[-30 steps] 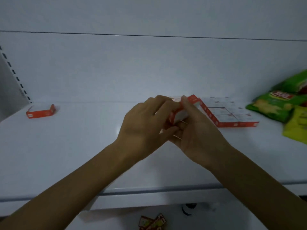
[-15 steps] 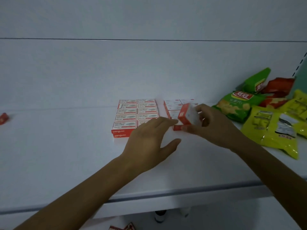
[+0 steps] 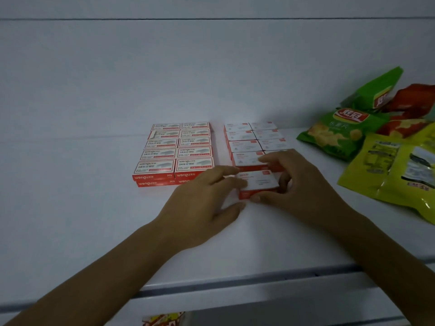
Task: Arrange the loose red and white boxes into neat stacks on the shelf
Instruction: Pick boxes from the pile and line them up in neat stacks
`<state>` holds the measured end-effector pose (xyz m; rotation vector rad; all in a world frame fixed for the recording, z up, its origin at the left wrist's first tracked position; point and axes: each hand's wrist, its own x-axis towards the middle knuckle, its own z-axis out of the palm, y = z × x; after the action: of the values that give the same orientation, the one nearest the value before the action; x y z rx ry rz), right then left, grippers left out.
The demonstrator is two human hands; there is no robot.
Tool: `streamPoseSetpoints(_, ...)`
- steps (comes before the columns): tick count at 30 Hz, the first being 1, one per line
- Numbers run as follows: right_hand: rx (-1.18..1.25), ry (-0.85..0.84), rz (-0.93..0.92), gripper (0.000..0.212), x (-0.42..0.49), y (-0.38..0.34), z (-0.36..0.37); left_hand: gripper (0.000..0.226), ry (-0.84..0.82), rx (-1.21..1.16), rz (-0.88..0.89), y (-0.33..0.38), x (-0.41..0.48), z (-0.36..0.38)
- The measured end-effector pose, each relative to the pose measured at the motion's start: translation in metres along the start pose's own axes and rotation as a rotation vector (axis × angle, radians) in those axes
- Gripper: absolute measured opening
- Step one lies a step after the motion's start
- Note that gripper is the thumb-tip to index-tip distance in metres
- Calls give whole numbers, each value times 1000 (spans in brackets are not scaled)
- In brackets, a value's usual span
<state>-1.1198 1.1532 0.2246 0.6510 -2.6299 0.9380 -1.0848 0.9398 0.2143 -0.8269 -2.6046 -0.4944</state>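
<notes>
A small red and white box [image 3: 257,182] lies flat on the white shelf [image 3: 70,208], at the near end of the right block of boxes [image 3: 249,140]. My right hand [image 3: 292,184] grips it from the right, thumb on its front edge and fingers over its far side. My left hand [image 3: 204,201] touches its left end with straight fingers. A second block of red and white boxes [image 3: 176,151], two layers high, sits just to the left.
Green, yellow and red snack bags [image 3: 381,147] lie piled on the right of the shelf. The shelf's front lip [image 3: 235,285] runs across below my arms. Some colourful packaging [image 3: 162,320] shows on a lower level.
My right hand has lowered the tilted box flat onto the shelf in front of the right block. My left hand has moved right and forward to touch its left end. The view has shifted right.
</notes>
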Motion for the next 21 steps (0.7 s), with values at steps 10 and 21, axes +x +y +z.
streamPoseSetpoints(10, -142, -1, 43, 58, -1, 5, 1, 56, -84, -33, -30, -1, 2, 6)
streamPoseSetpoints(21, -278, 8, 55, 56, 3, 1, 1, 57, -94, -31, -30, 0, 1, 5)
